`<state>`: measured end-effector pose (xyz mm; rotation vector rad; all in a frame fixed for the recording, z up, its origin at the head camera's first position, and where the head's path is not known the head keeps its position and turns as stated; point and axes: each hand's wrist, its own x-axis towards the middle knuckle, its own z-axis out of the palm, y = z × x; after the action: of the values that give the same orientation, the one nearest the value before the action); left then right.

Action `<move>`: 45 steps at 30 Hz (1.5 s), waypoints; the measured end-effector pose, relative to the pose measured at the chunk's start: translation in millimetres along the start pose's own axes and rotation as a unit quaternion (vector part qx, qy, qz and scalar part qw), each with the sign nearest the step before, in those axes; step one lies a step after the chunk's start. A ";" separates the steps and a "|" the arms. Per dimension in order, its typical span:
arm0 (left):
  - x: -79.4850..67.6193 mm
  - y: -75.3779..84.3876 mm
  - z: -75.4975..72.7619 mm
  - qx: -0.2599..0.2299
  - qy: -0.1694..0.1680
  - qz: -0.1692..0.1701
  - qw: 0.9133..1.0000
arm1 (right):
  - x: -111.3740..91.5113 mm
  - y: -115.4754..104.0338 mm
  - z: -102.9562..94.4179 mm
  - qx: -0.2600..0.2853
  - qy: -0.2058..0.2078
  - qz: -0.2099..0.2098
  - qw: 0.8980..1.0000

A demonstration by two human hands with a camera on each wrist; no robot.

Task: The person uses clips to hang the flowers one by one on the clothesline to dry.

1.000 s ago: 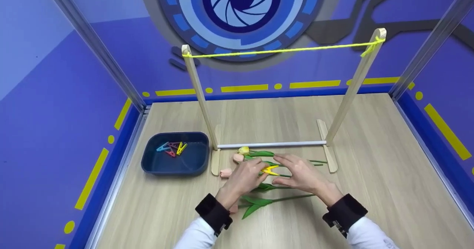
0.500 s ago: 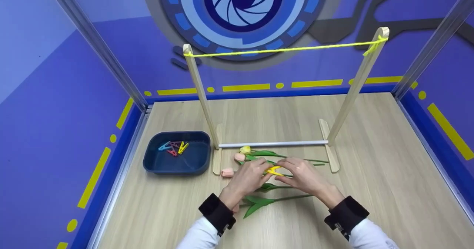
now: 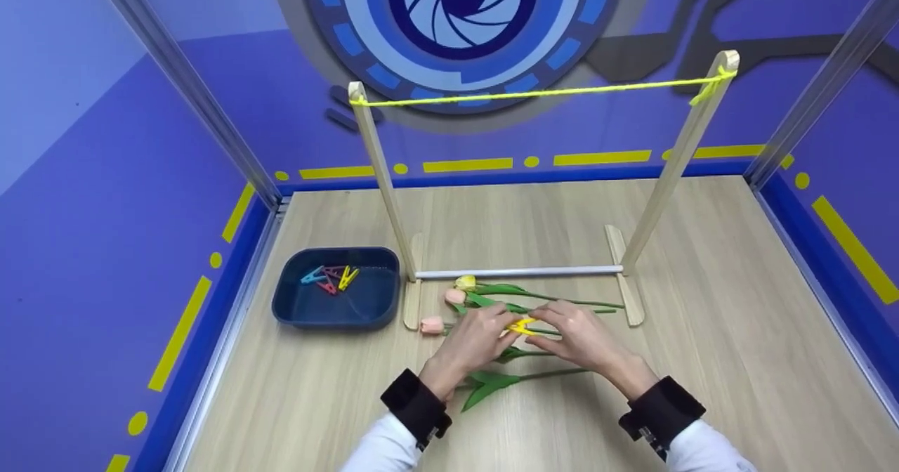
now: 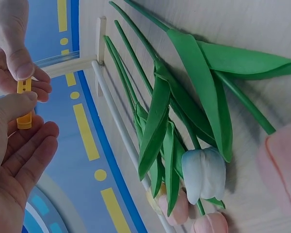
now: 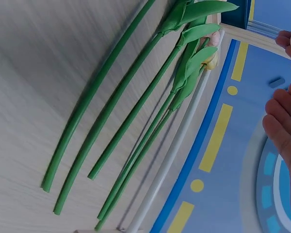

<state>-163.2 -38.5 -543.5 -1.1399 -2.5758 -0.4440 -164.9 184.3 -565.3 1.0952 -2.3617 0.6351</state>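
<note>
Above several artificial tulips, both hands meet at a yellow clothespin (image 3: 522,326). My left hand (image 3: 469,342) pinches one end between thumb and fingers. From the other side, my right hand (image 3: 586,338) has its thumb and fingers on the two spread legs. Seen from the left wrist, the clothespin (image 4: 24,104) is edge-on, a thumb laid on each end. Below lie the tulips, side by side with stems to the right: a yellow one (image 3: 465,283), pink ones such as this pink tulip (image 3: 431,325), and a pale blue tulip (image 4: 203,170), hidden by my left hand in the head view.
A dark blue tray (image 3: 298,310) at left holds several clothespins (image 3: 329,279). Behind the tulips stands a wooden frame (image 3: 383,184) with a yellow string (image 3: 541,93) across its top and a white rod (image 3: 520,272) low between its posts. Printed panels enclose the table.
My right hand's thumb and fingers have closed in on the legs of the clothespin, which was in my left hand. Both hands have drawn nearer together and the clothespin has shifted slightly right.
</note>
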 end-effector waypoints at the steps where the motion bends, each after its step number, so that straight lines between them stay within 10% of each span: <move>1: 0.4 0.2 0.2 -0.002 -0.001 -0.002 1.000 | -0.5 0.4 0.3 0.000 0.003 0.000 1.000; 45: -13.3 -11.4 -3.3 -0.009 -0.003 -0.037 0.999 | -12.5 18.5 -11.9 0.022 0.099 0.037 0.994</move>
<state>-162.7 -55.9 -547.3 -1.0558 -2.6322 -0.4824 -169.8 209.0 -567.1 0.9215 -2.2346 0.7882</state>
